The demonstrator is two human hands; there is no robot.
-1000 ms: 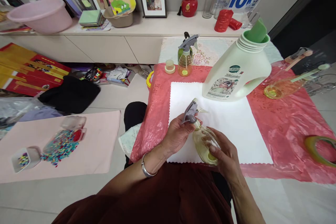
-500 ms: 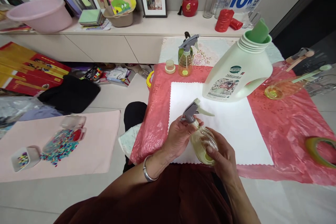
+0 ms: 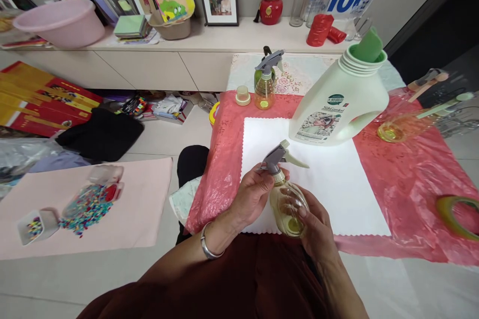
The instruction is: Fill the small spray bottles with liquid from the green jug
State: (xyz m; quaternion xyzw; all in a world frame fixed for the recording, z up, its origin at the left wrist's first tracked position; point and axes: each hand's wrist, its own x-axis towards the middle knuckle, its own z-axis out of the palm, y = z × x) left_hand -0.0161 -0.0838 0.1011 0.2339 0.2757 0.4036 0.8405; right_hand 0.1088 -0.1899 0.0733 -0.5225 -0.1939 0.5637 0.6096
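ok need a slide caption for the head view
Clear trigger spray bottle held over a scalloped white sheet, left fingers at its neck, right fingers on its body.

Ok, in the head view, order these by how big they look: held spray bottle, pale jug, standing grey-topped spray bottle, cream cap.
1. Pale jug
2. Held spray bottle (nearer the camera; true size against the next unsure)
3. Standing spray bottle
4. Cream cap

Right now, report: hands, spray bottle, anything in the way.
Left hand on the neck of a clear, rounded, grey-headed spray bottle; right hand on its body. Bottle tilted over white, scalloped sheet. Large pale-green plastic jug beyond, not blocking hands.
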